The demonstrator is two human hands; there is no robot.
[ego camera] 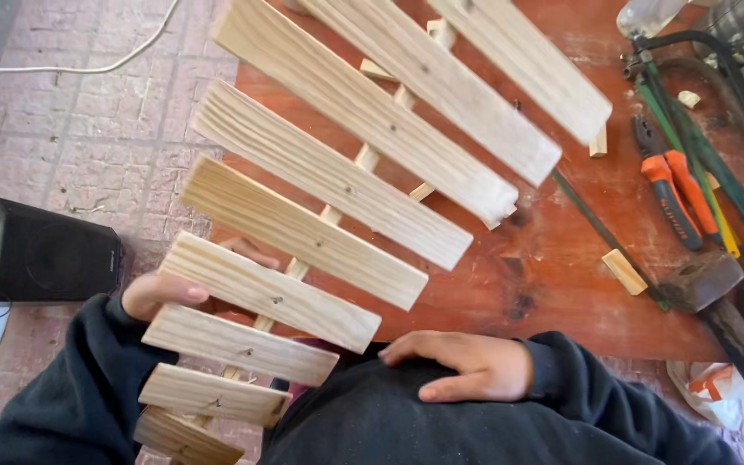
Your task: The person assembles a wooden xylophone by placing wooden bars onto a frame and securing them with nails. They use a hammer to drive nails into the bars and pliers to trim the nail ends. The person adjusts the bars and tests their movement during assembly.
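A: Slatted wooden panel, that's what the left hand has hold of: pale pine slats nailed across thin battens, running from the person's lap up over the edge of the red wooden table.

B: How is the grip?

A: The left fingers curl around the outer edge of one slat near the low end, thumb on top, the rest hidden beneath. It is a closed grip, but on one board only. The right hand lies flat on the dark clothing by the table edge, fingers loosely spread and holding nothing.

B: So one hand carries a long panel. What worries you?

A: My guess is leverage. The upper end seems to lean on the table, and if it slides off, the whole weight would swing on that single slat; the nail could work loose or the panel could twist out of the fingers.

B: Anything nearby that it could hit?

A: Tools lie well to the right: orange-handled pliers, a hammer, and small wood offcuts. A black speaker sits on the brick paving to the left, just beside the low end. A dropped panel would likely land there, or its rough edges could leave splinters in the bare fingers.
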